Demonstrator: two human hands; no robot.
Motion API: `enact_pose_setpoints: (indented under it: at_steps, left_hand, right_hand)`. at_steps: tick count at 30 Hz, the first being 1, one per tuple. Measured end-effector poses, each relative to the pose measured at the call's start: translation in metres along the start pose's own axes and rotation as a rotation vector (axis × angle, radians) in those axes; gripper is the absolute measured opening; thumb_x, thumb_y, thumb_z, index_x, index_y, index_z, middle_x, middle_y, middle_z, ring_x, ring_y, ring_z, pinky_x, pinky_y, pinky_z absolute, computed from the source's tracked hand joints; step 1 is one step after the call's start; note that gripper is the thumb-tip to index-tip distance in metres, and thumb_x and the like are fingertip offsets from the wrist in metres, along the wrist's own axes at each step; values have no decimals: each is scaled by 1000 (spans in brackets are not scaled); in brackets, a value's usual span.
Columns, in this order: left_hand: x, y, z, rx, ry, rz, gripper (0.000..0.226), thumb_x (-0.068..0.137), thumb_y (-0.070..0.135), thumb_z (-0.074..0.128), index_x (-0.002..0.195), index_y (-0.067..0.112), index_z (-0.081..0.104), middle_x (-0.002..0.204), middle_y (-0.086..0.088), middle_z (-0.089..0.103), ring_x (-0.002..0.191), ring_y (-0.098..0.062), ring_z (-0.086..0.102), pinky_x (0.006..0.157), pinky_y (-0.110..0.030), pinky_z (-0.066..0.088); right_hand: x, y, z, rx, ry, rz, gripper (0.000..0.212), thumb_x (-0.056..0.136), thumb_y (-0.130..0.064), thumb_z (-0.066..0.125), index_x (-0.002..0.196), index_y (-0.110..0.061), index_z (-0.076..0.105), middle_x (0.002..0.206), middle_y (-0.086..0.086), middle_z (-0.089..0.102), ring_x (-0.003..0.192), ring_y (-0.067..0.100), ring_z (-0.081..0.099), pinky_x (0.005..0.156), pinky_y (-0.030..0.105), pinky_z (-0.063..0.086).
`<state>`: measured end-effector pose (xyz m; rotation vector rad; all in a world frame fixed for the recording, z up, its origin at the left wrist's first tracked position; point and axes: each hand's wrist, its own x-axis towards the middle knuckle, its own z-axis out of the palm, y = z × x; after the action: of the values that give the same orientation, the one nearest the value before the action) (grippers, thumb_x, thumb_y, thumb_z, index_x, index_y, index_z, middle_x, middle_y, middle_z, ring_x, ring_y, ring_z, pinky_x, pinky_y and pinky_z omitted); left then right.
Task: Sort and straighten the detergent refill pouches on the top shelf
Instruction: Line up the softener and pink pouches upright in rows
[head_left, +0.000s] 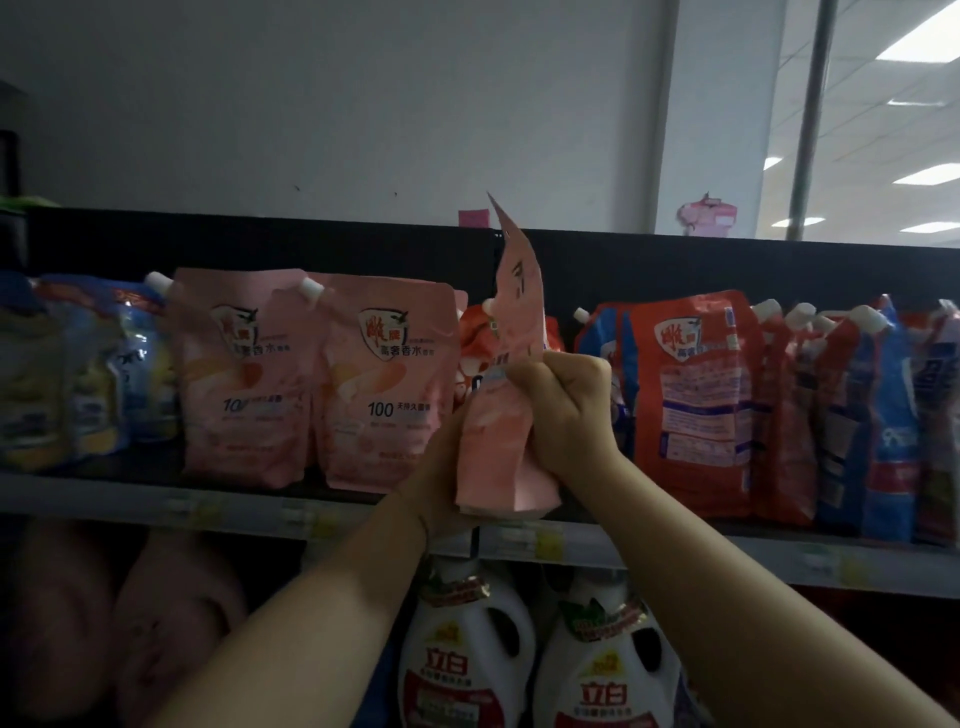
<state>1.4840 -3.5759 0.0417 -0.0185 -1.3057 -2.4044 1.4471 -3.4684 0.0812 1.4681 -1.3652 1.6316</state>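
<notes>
Head view, and both hands are up at the top shelf (156, 499), close together on one pouch. The held pouch (506, 415) is pink, turned edge-on to the camera and standing upright, its top corner poking up above the shelf's dark back panel. Its bottom hangs just in front of the shelf lip.

The right hand (566, 400) is clenched tight around the pouch's middle from the right side, knuckles towards us. The left hand (441, 462) is pressed against the lower left side of the same pouch. Its fingers are hidden behind the pink film, so I cannot tell what grip it has.

To the left, a pink pair (311, 379) stands on the shelf side by side, fronts facing out, white spouts at their upper corners. Further left sit blurred blue pouches (78, 364), leaning and bunched.

Right behind the held pouch an orange pouch (475, 353) peeks out. To the right a red pouch (696, 395) faces out, and beyond it a crowded row (857, 415) of red and blue ones stands edge-on, spouts up.

Below the shelf, two white bottles (467, 649) stand side by side under the hands.
</notes>
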Motion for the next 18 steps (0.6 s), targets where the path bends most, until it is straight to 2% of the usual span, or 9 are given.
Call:
enact_pose_setpoints:
  at_steps: [2,5,6,8,10,12,14,16,18]
  left_hand:
    - [-4,3,-4,-55,-58,-19,41,101,38,33,98,9,62,73,-7,72,63,-16,70,55,-27,56]
    - [-15,13,-18,0,-110,-11,41,91,44,50,93,11,74,89,-11,74,79,-22,71,76,-36,53]
    - [-16,16,-25,39,-99,8,41,85,46,54,93,12,77,97,-11,73,86,-24,71,81,-39,52]
    - [-15,20,-37,115,-79,7,48,79,49,60,106,12,74,109,-14,71,99,-28,69,89,-42,51]
    - [-16,26,-44,241,-37,44,57,73,53,67,114,14,69,111,-13,70,103,-31,67,94,-47,50]
    - [-16,32,-49,344,10,115,62,67,56,76,112,15,69,107,-10,72,100,-30,68,95,-51,50]
    - [-17,37,-54,414,49,192,58,68,51,78,111,14,66,104,-6,73,96,-27,69,92,-50,52]
    - [-20,40,-57,435,77,258,50,71,45,78,108,13,65,101,-4,73,93,-24,70,89,-49,54]
    - [-24,43,-61,473,107,327,64,60,57,80,107,15,65,102,-1,72,94,-22,69,89,-48,54]
  right_hand:
    - [1,4,-2,16,-5,27,41,82,-18,55,43,-22,43,40,-12,44,37,6,38,37,23,29]
    - [-1,11,-6,-37,-26,55,44,83,-33,54,42,-23,45,40,-9,41,36,12,37,36,29,29]
    - [-3,13,-9,-70,-39,67,45,85,-38,52,43,-23,46,41,-6,42,35,16,39,35,31,31]
    - [-11,15,-13,-185,-55,44,46,89,-40,48,46,-24,44,42,-1,44,36,21,42,35,33,35]
    - [-20,16,-16,-300,-36,-35,45,92,-37,45,49,-26,43,44,-9,44,38,10,44,38,23,36]
    - [-29,19,-19,-396,-6,-58,47,94,-35,42,51,-19,47,47,-12,46,42,8,47,40,18,34]
    - [-39,24,-17,-490,11,-35,51,96,-36,39,54,-10,53,51,-6,51,48,13,50,40,25,36]
    - [-49,28,-12,-529,22,2,50,97,-40,36,59,-15,55,56,-9,53,51,11,52,42,23,36]
    - [-56,28,-5,-552,48,39,45,97,-43,34,63,-23,53,61,-12,54,51,6,52,46,20,37]
